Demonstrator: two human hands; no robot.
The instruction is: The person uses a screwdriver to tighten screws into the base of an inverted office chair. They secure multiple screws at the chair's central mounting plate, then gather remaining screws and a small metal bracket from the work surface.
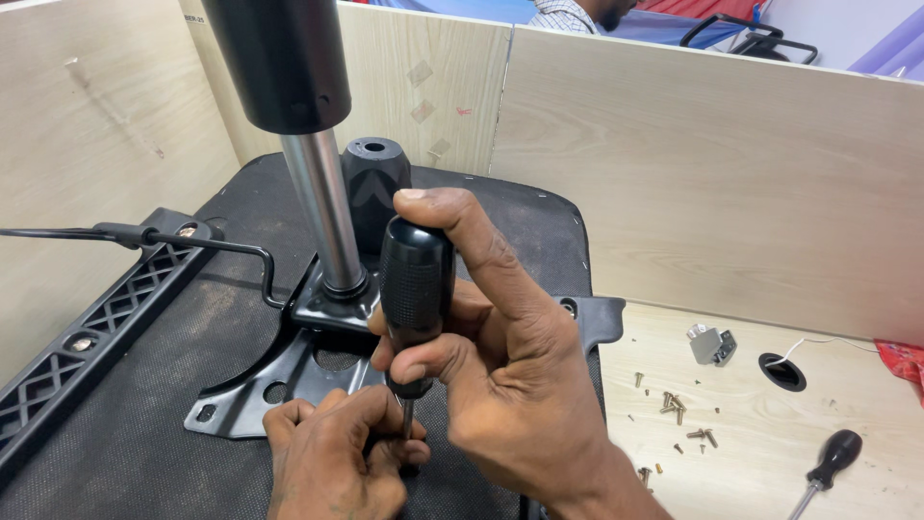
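A black-handled screwdriver (416, 289) is held upright near the middle of the scene, its handle clasped by the right hand (510, 376), whose fingers are wrapped tightly round it with the thumb laid along the top. The thin metal shaft is pinched low down by the fingertips of the left hand (332, 457), which is curled closed around it at the near edge. The tip is set against a black metal mounting plate (279, 376), which is seated on the dark underside of a chair seat (144, 414). From the plate a shiny gas-lift cylinder (322, 207) is raised toward the far left, capped by a wide black sleeve. A bent black lever (192, 243) is seen running off to the left. On the pale wooden desk (770, 453) at the right, loose screws (679, 414) are scattered, and a second screwdriver (826, 467) is laid near the right corner, well apart from both hands.
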